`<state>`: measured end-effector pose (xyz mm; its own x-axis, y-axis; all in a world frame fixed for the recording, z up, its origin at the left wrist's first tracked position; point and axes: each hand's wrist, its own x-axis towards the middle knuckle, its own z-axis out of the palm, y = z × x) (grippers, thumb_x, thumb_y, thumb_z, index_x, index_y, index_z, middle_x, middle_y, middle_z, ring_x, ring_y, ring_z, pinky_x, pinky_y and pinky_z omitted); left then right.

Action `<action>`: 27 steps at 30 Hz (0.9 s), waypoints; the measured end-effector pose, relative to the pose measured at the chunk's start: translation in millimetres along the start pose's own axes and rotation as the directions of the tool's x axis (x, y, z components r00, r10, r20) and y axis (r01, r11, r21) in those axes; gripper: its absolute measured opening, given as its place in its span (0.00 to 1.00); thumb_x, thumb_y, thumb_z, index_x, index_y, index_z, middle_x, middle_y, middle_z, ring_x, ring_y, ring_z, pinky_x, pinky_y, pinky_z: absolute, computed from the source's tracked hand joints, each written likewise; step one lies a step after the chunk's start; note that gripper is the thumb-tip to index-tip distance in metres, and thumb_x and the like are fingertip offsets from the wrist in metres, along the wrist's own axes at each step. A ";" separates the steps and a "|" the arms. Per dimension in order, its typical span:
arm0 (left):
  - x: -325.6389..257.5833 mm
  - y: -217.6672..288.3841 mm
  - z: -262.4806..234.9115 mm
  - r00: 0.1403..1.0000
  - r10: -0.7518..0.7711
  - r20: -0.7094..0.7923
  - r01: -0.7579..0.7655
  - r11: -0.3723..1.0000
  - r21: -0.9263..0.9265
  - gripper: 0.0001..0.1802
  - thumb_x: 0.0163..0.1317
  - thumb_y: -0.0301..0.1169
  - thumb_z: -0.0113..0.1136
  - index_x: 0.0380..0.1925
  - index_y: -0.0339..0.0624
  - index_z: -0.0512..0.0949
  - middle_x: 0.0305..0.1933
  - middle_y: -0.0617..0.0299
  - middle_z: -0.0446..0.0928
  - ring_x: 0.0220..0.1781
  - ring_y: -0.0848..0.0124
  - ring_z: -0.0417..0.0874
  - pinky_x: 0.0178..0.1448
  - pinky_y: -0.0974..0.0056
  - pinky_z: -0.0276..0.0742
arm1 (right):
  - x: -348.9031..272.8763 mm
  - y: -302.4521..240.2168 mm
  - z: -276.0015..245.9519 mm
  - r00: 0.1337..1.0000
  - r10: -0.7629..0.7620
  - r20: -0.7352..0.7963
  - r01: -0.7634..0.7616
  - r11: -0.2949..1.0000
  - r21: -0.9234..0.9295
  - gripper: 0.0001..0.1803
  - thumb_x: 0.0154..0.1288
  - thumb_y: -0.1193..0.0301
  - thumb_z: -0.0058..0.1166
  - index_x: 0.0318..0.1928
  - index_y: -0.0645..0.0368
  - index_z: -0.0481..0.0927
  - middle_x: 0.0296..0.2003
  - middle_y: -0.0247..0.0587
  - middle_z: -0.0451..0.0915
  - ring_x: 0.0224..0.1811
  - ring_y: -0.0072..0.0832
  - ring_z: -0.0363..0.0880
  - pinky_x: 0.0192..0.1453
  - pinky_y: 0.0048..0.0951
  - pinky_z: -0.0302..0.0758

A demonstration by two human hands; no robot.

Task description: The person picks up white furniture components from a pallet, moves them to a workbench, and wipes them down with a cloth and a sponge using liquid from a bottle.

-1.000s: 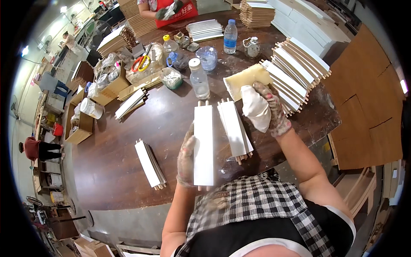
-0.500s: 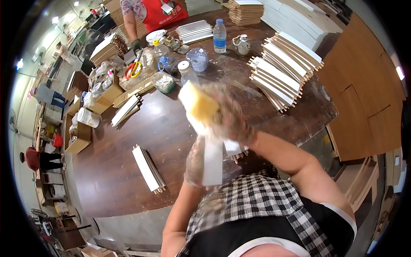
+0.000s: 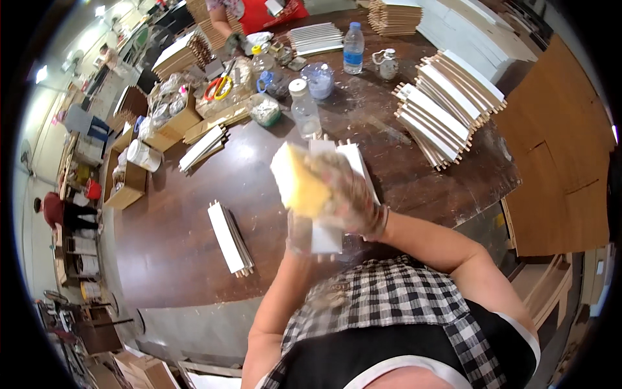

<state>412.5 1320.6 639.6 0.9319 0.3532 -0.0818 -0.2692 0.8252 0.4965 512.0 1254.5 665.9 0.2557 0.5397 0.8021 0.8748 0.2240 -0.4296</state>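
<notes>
In the middle of the view, my gloved right hand (image 3: 355,202) is closed around a yellow-and-white sponge (image 3: 300,184), which is slightly blurred. Below and behind the sponge, my gloved left hand (image 3: 299,235) grips the side of a white slat (image 3: 327,239) with peg-like ends. The sponge and right hand hide the slat's middle, and most of my left fingers are covered. Whether the sponge touches the slat I cannot tell. Just beyond my right hand lies another white slat (image 3: 353,155), partly covered by the hand.
A small stack of white slats (image 3: 228,236) lies to the left on the dark table (image 3: 175,259). Larger slat piles (image 3: 447,117) stand at the right. Beyond my hands are a clear bottle (image 3: 304,111), a water bottle (image 3: 353,50) and scissors (image 3: 219,87). A co-worker's red apron (image 3: 265,14) shows across the table.
The view has shifted a little. My left hand and the white slat have moved away from my body, and the slat's far end now shows beyond the sponge. The sponge stays in my right hand.
</notes>
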 end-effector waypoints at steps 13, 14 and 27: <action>8.0 41.7 -41.5 0.979 0.087 0.184 -0.031 0.958 -0.285 0.23 0.70 0.43 0.43 0.60 0.44 0.64 0.42 0.54 0.77 0.38 0.62 0.82 0.35 0.61 0.84 | 25.7 -14.2 -28.4 0.909 0.417 -0.003 -0.296 0.651 0.699 0.42 0.46 0.68 0.68 0.61 0.60 0.61 0.52 0.51 0.71 0.52 0.40 0.75 0.53 0.39 0.76; 8.3 35.4 -29.8 0.993 0.082 0.090 -0.057 0.966 -0.254 0.25 0.70 0.45 0.43 0.60 0.43 0.63 0.47 0.53 0.75 0.45 0.61 0.80 0.44 0.59 0.82 | 24.7 -15.3 -21.4 0.939 0.341 -0.039 -0.245 0.744 0.621 0.41 0.46 0.68 0.68 0.61 0.60 0.61 0.52 0.51 0.71 0.51 0.39 0.76 0.52 0.39 0.76; -3.8 2.6 -30.0 0.969 -0.222 -0.103 0.227 0.973 0.038 0.25 0.71 0.49 0.40 0.55 0.42 0.70 0.39 0.63 0.78 0.32 0.74 0.80 0.32 0.70 0.80 | 57.0 66.3 30.1 0.993 -0.028 -0.115 0.004 0.979 -0.203 0.41 0.47 0.70 0.67 0.62 0.54 0.61 0.50 0.45 0.73 0.37 0.35 0.81 0.36 0.28 0.84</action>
<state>401.0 1334.6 615.2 0.9382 0.2045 -0.2792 -0.0410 0.8668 0.4969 572.2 1324.6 670.7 0.2770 0.4367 0.8559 0.9411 0.0566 -0.3334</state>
